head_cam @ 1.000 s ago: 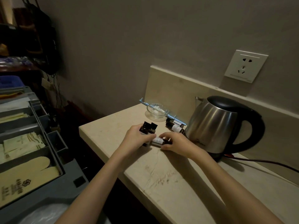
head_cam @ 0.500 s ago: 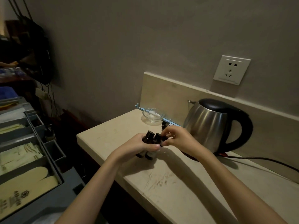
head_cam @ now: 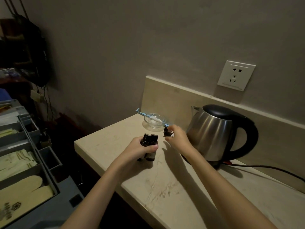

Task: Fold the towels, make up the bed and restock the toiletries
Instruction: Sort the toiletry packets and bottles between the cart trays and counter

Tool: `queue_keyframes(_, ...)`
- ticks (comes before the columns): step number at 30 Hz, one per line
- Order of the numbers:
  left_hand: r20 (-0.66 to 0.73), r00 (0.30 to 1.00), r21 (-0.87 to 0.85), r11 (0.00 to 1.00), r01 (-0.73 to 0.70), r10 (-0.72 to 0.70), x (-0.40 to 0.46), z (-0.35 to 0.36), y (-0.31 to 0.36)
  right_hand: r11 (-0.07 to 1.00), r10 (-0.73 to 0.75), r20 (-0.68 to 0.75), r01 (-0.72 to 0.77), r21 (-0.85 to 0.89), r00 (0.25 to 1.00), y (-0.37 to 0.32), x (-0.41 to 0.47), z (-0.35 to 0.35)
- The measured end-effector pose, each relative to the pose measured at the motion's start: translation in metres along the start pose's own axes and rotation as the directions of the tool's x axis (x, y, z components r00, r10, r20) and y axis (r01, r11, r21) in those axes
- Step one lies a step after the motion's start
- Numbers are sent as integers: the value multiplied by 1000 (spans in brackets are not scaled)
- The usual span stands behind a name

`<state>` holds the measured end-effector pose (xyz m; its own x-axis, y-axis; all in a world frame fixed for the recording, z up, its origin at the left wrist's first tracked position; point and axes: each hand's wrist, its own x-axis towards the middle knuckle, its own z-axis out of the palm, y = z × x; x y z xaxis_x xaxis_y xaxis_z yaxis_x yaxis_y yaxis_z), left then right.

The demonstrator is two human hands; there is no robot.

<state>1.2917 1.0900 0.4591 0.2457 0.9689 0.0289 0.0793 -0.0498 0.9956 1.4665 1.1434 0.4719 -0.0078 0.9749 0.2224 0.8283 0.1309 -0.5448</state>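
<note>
Right hand (head_cam: 177, 138) hid most of a bottle (head_cam: 166, 132). Cart (head_cam: 49, 210) cut off at left edge; its packet print too blurred to read.

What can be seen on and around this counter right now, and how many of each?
Small bottles: two, dark, in the left hand above the counter.
Another bottle: one, dark, pinched by the right hand.
Kettle: one, steel and black, right on the counter.
Glass dish: one, clear, by the backsplash.
Wall socket: one, white.
Counter: one, beige.
Supply cart: one, grey, at left.
Left hand: gripping.
Right hand: pinching.
</note>
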Motion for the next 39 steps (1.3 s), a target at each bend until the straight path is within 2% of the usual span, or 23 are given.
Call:
queue_keyframes(5,-20,1000,2,1000,-8,8,9,-4,-3,987,131,-25,-132,-90,991,6,30,18)
queue_keyframes(10,-38,999,3,1000,-27,27,15,-11,-5,965,184,-34,-187,-184,982,9,38,32)
queue_keyframes(12,-51,998,-2,999,-43,43,14,-15,-6,967,165,-19,-165,-194,986,12,38,36)
queue_keyframes(14,-70,997,14,999,-35,36,13,-18,-7,973,132,-7,-131,-190,991,13,38,37)
queue_keyframes(21,-83,996,-12,1000,-25,24,8,-20,-9,980,175,66,-168,-109,982,25,44,41)
queue_keyframes(27,-105,994,42,999,-20,24,6,-20,-7,984,139,58,-131,-121,989,18,27,45)
queue_keyframes(39,-141,987,8,997,-74,75,-30,-11,-9,998,-63,131,59,37,989,14,-64,16)
